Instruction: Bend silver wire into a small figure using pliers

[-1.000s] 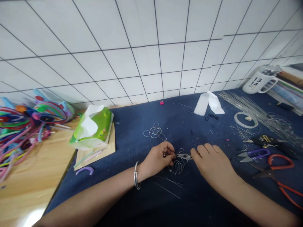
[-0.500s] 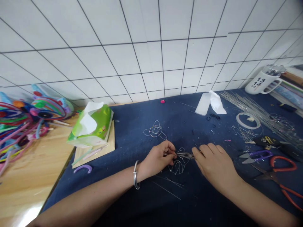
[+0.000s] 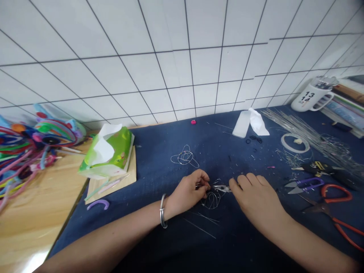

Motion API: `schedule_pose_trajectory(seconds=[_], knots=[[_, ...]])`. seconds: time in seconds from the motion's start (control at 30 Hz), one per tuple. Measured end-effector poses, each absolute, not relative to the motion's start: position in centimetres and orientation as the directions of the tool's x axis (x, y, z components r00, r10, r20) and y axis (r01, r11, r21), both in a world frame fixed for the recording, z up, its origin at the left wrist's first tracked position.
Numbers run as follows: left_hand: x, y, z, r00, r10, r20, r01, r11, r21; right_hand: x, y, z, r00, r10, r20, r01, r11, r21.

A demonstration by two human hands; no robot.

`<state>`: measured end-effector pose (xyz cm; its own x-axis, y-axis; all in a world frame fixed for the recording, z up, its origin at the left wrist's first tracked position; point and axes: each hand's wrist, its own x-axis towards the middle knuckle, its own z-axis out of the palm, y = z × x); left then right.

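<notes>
Between my hands is a loose bundle of bent thin wire point(image 3: 212, 200), shaped in loops. My left hand point(image 3: 190, 189) is closed, pinching the wire at its upper left between thumb and fingers. My right hand point(image 3: 253, 193) wraps round the handles of a pair of pliers point(image 3: 223, 188), whose jaws point left and meet the wire near my left fingertips. The exact grip of the jaws is too small to make out. Just beyond lies a second looped wire shape point(image 3: 185, 156). Several straight wire pieces point(image 3: 200, 223) lie on the dark blue cloth in front of me.
Orange-handled scissors point(image 3: 324, 206), purple snips point(image 3: 305, 185) and a wire coil point(image 3: 295, 143) lie at right, by a bundle of long wires point(image 3: 301, 129). A white mug point(image 3: 308, 98) stands behind. A green tissue pack point(image 3: 113, 151) and colourful pipe-cleaner figures point(image 3: 54, 132) are left.
The view has shifted slightly, so the table things sit a little further left. Both hands keep their holds; the pliers' jaws look turned slightly and brighter.
</notes>
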<state>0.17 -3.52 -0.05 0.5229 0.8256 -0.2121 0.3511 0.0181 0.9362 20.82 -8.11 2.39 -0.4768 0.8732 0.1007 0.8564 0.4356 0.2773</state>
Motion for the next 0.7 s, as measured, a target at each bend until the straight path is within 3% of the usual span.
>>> schedule_pose_trajectory(seconds=[0.7], knots=[[-0.1,-3.5,0.4,0.575,0.801,-0.167,0.353,-0.059,0.934,21.1,-7.4,1.0,-0.507,0.848,0.152,0.852,0.468,0.234]])
